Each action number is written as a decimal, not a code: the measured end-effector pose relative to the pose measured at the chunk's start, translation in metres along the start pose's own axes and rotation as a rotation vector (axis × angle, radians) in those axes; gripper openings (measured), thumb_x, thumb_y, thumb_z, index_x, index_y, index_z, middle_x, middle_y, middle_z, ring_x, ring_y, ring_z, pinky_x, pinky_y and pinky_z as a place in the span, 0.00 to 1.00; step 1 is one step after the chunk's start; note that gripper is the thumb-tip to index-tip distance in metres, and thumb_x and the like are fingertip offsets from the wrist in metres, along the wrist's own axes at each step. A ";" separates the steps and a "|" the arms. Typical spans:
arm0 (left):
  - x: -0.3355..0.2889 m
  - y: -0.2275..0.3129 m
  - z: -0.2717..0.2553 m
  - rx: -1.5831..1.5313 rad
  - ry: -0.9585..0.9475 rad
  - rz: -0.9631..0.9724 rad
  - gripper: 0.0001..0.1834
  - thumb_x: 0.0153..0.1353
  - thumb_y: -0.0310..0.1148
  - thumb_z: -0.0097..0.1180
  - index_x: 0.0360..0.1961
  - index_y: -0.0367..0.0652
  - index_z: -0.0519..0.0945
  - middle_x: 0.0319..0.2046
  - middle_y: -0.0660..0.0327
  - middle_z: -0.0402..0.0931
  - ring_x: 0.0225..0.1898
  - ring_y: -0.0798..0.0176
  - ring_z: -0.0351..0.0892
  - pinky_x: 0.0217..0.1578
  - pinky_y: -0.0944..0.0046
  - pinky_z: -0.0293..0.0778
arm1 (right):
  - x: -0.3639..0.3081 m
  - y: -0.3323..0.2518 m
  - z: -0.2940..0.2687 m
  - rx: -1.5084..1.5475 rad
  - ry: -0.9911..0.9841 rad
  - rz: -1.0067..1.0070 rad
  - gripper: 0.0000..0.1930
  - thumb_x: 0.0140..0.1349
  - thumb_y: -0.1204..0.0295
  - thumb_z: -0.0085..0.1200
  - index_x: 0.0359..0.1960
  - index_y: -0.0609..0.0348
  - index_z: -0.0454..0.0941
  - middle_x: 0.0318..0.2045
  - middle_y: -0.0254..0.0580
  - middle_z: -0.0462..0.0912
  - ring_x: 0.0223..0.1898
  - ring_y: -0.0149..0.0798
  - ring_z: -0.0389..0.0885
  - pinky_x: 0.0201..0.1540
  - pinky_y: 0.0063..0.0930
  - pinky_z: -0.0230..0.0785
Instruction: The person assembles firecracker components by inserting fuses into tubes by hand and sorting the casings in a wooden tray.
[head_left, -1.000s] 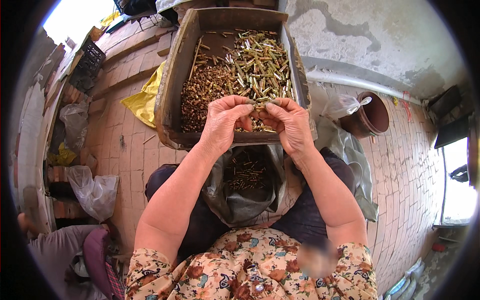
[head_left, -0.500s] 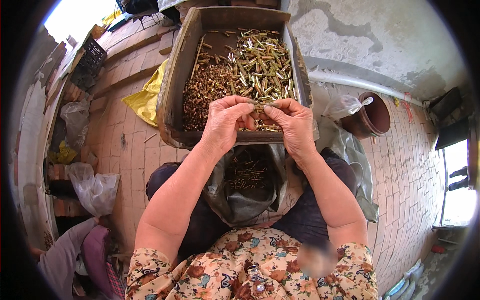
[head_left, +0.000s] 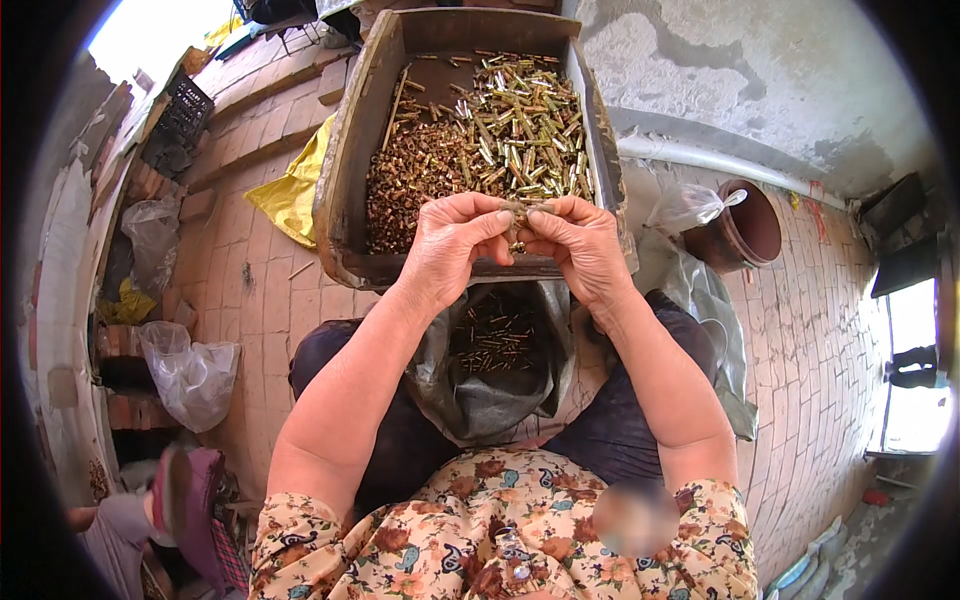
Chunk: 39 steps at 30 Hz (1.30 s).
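Fingertips meet above the near edge of a worn wooden tray [head_left: 335, 215]. My left hand [head_left: 450, 235] and my right hand [head_left: 585, 245] are both closed in a pinch, with a small brass-coloured metal piece [head_left: 518, 209] between them. Fingers cover most of it, so its exact kind is hidden. Longer slim yellowish metal pieces [head_left: 525, 120] fill the tray's right side. Heaped at the left are short coppery pieces [head_left: 415, 180], sleeve-like in shape. Under the tray's near edge, between my knees, stands an open dark sack [head_left: 440, 395] with slim metal pieces [head_left: 495, 335] inside.
A reddish-brown bucket [head_left: 735, 225] lies tilted at the right, a clear plastic bag [head_left: 690, 207] beside it. Yellow sacking [head_left: 295, 190] lies left of the tray. Another person's leg [head_left: 125, 535] and a purple seat [head_left: 205, 500] are at the lower left. Brick floor [head_left: 800, 350] surrounds me.
My hands stay at nearly the same spot, still pinched together, with slightly shifted fingers. At the lower left, the other person's leg has moved and a shoe now shows.
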<state>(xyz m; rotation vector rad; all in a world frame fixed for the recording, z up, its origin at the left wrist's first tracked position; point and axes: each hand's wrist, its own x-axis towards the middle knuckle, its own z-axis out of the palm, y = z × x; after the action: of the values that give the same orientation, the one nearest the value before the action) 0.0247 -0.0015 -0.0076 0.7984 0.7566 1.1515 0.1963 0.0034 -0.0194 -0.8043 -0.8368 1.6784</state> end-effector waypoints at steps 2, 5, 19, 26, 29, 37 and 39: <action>-0.004 0.001 0.000 0.073 -0.013 0.028 0.04 0.56 0.24 0.56 0.31 0.34 0.78 0.21 0.61 0.76 0.17 0.72 0.73 0.19 0.73 0.72 | 0.001 -0.001 -0.002 0.013 -0.026 0.024 0.03 0.55 0.78 0.57 0.31 0.63 0.77 0.28 0.39 0.81 0.28 0.33 0.82 0.31 0.22 0.77; -0.010 0.004 0.001 0.130 -0.025 0.011 0.04 0.57 0.25 0.55 0.32 0.34 0.78 0.20 0.63 0.75 0.16 0.74 0.71 0.18 0.75 0.69 | -0.001 -0.006 -0.002 0.000 -0.056 0.059 0.03 0.55 0.79 0.57 0.31 0.63 0.77 0.27 0.40 0.81 0.28 0.33 0.81 0.31 0.23 0.77; -0.012 0.031 -0.014 0.500 0.115 0.168 0.05 0.56 0.26 0.55 0.31 0.36 0.79 0.19 0.66 0.74 0.18 0.77 0.68 0.21 0.77 0.65 | -0.012 -0.030 -0.002 -0.643 -0.444 0.162 0.04 0.49 0.79 0.61 0.27 0.64 0.81 0.24 0.33 0.80 0.27 0.23 0.76 0.32 0.17 0.68; 0.011 0.016 -0.025 1.033 0.133 0.336 0.05 0.54 0.25 0.56 0.33 0.36 0.79 0.21 0.67 0.75 0.23 0.76 0.70 0.26 0.73 0.68 | 0.003 -0.026 -0.009 -0.929 -0.243 -0.142 0.06 0.49 0.79 0.56 0.30 0.67 0.80 0.22 0.32 0.78 0.26 0.22 0.72 0.30 0.20 0.66; 0.015 0.010 -0.022 1.279 0.141 0.355 0.08 0.51 0.26 0.56 0.33 0.38 0.80 0.24 0.59 0.78 0.25 0.64 0.77 0.28 0.65 0.71 | 0.016 -0.015 -0.020 -1.069 -0.176 -0.238 0.08 0.47 0.78 0.52 0.30 0.67 0.79 0.22 0.43 0.79 0.25 0.31 0.76 0.31 0.25 0.68; 0.034 -0.010 -0.014 1.751 -0.154 0.413 0.07 0.47 0.30 0.55 0.28 0.41 0.80 0.26 0.52 0.78 0.37 0.51 0.75 0.44 0.54 0.64 | 0.035 0.006 -0.027 -1.459 -0.135 -0.462 0.08 0.48 0.73 0.52 0.30 0.59 0.78 0.28 0.49 0.79 0.34 0.52 0.77 0.37 0.41 0.68; 0.038 -0.014 -0.013 1.763 -0.199 0.403 0.05 0.45 0.28 0.53 0.23 0.39 0.78 0.24 0.50 0.77 0.35 0.50 0.75 0.43 0.53 0.65 | 0.035 0.005 -0.023 -1.511 -0.153 -0.458 0.08 0.48 0.72 0.52 0.30 0.58 0.79 0.29 0.49 0.79 0.35 0.52 0.77 0.37 0.41 0.69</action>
<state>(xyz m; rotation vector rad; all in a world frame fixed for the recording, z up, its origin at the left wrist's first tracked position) 0.0292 0.0347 -0.0307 2.5473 1.4262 0.4416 0.2051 0.0390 -0.0394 -1.2750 -2.2390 0.4606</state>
